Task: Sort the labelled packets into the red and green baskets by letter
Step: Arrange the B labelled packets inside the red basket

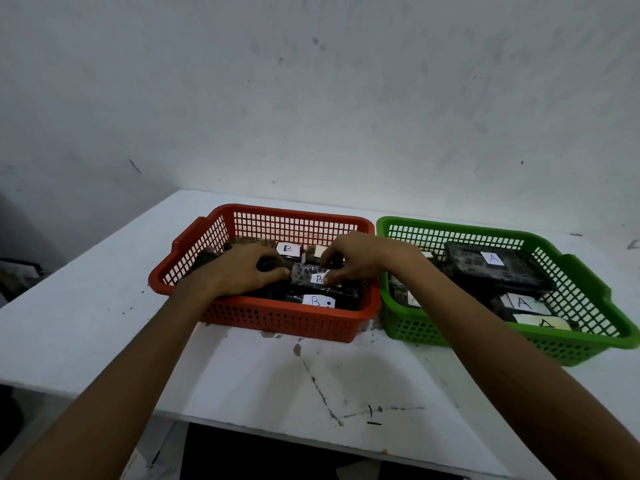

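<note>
Over the red basket (277,320), my left hand (242,271) and right hand (360,261) pinch opposite ends of a B packet (311,277) atop the pile. If the slick wrap slips, it could tumble toward the green basket (415,334).

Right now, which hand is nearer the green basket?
Right. The right hand holds the B packet at its end toward the green basket; the left hand holds the other end, farther away.

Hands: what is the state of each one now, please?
Left hand: fingers curled round a dark packet in the red basket.
Right hand: pinches the B packet.
</note>
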